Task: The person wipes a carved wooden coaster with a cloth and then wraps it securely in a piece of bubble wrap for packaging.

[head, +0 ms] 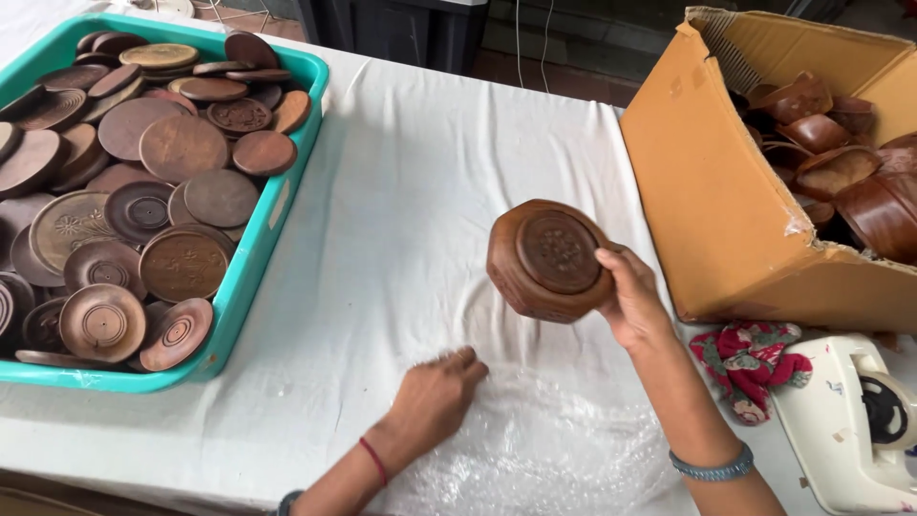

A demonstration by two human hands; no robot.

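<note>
- A round carved wooden box [546, 260] is held up above the white cloth-covered table [411, 191], tilted so its lidded face points toward the camera.
- The right hand [630, 298] is closed on the box from its right side, thumb at the rim, fingers hidden behind.
- The left hand [437, 394] rests knuckles-up on the cloth at the edge of a sheet of bubble wrap [535, 449]; its fingers are loosely curled and nothing is seen gripped in them.
- Judgement on the step in hand: the box is best kept supported from below as well as at the rim, since a one-sided hold on a smooth turned body could slip, and the lid could drop off if tilted further.
- Judgement: the wrap would be better flattened before anything is set on it.
- Box: dark reddish-brown wood, faceted or ribbed wall, circular lid with a fine carved medallion at centre; matte finish.
- Bubble wrap: clear, crinkled, faintly glossy against the cloth.
- Teal plastic tub [272, 205] at left, heaped with loose round wooden lids [181, 148]; some are plain, some ringed, some floral-carved.
- Cardboard carton [707, 191] at right, tipped open, holding wooden bowls [841, 172] with a polished sheen.
- A red patterned cloth [750, 358] and a white tape dispenser [845, 420] lie just beside the carton.
</note>
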